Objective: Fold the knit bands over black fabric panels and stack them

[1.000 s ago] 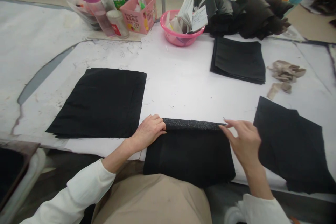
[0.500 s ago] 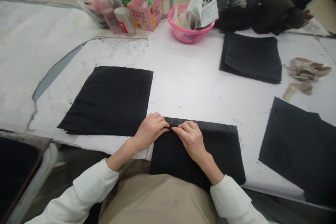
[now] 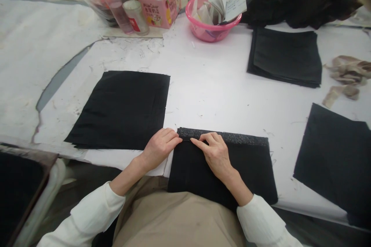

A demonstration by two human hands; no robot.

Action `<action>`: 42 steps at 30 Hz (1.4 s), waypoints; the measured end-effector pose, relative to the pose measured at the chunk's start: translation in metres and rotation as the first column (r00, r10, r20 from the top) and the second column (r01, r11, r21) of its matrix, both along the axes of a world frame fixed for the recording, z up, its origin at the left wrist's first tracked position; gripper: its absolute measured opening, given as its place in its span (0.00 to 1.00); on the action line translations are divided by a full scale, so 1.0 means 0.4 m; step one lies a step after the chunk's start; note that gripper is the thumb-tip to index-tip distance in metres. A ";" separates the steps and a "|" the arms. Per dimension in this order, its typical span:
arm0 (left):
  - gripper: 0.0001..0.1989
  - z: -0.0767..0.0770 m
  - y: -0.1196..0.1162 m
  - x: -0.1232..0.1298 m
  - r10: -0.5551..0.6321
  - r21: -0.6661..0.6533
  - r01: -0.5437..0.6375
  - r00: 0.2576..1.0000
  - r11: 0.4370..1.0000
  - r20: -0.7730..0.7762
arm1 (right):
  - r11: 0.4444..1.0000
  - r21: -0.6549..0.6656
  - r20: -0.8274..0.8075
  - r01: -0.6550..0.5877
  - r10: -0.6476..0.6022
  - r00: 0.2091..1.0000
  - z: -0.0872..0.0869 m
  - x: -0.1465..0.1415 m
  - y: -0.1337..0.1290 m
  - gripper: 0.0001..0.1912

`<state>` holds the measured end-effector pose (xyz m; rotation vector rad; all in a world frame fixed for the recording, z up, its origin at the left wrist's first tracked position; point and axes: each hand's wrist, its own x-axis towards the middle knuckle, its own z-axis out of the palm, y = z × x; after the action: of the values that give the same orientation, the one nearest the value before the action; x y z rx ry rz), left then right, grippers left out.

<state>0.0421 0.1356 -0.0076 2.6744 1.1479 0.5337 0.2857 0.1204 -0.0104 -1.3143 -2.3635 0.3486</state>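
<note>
The black cloth (image 3: 223, 170) lies at the near edge of the surface (image 3: 208, 96), under the fingers of both hands, with its long axis running from left to right and its right end angled slightly toward the person. Its far edge carries a grey speckled strip (image 3: 246, 139), which runs the same way, from the left fingertips out past the right ones. The left hand (image 3: 159, 146) has its fingers together, clamped on the cloth at the strip's left end. The right hand (image 3: 216, 154) rests just beside it, thumb reaching left to the strip's near edge and the other fingers curled over the strip; whether they pinch the cloth, I cannot tell. Left of the left fingers lies a pile of black cloth (image 3: 124, 110); well beyond the right fingers, to the right, is another black piece (image 3: 333, 162), cut off by the picture's edge. Farther off, ahead of the right fingers, sits a pink basin (image 3: 214, 32). The right hand and wrist cover part of the cloth's middle, the beige clothing (image 3: 179, 220) hides some of its near edge, and the dark fabric makes layers hard to make out.
</note>
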 end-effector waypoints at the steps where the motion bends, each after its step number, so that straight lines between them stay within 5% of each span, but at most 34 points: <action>1: 0.08 0.001 -0.001 -0.002 -0.012 0.015 0.012 1.000 1.000 -0.008 | 1.000 0.002 -0.004 -0.004 0.004 1.000 0.001 0.000 0.001 0.17; 11: 0.09 0.001 -0.004 -0.008 -0.035 0.111 0.041 0.998 0.993 -0.050 | 0.999 0.029 0.021 -0.030 0.029 0.999 0.008 -0.005 0.005 0.17; 42: 0.08 0.012 -0.002 0.005 -0.072 0.048 0.075 0.996 0.996 -0.052 | 0.998 0.028 0.129 -0.062 0.058 0.990 0.009 -0.007 0.004 0.20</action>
<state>0.0441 0.1349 -0.0028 2.7751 1.0573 0.4914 0.2828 0.1221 -0.0070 -1.2887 -2.5079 0.2493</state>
